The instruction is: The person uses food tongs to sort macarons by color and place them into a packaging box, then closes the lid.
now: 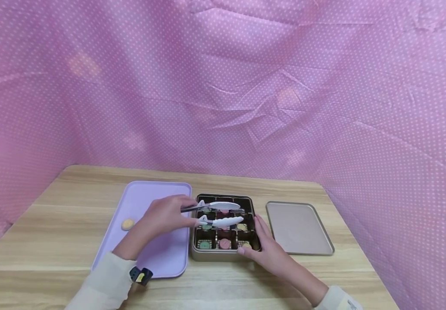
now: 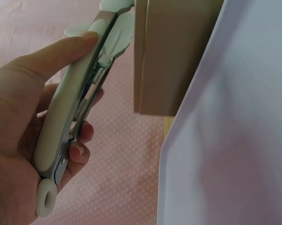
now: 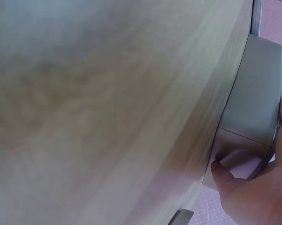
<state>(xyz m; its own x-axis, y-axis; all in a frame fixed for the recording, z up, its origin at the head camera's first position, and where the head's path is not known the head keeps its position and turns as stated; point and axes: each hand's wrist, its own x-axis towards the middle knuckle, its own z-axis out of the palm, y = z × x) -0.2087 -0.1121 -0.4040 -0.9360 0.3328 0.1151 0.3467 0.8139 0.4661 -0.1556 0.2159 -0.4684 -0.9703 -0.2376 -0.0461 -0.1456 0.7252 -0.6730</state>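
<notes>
My left hand (image 1: 168, 212) (image 2: 19, 103) grips white-tipped tongs (image 1: 224, 206) (image 2: 68, 103) by the handles, thumb on one side and fingers on the other. The tong tips are spread apart above a metal tin (image 1: 216, 256) (image 2: 164, 61) (image 3: 248, 89) with black dividers. Round cookies lie in its compartments, among them a green cookie (image 1: 204, 244), a pink cookie (image 1: 224, 244) and a yellow cookie (image 1: 241, 227); the tongs partly hide the back ones. My right hand (image 1: 271, 254) (image 3: 262, 197) holds the tin's front right corner, thumb at the front wall, fingers along the right side.
Left of the tin lies a purple tray (image 1: 164, 258) (image 2: 234, 140) with one pale round cookie (image 1: 127, 224) on it. A flat metal lid (image 1: 299, 228) rests to the right. Pink dotted cloth (image 1: 223, 86) hangs behind and beside the wooden table (image 1: 223, 288).
</notes>
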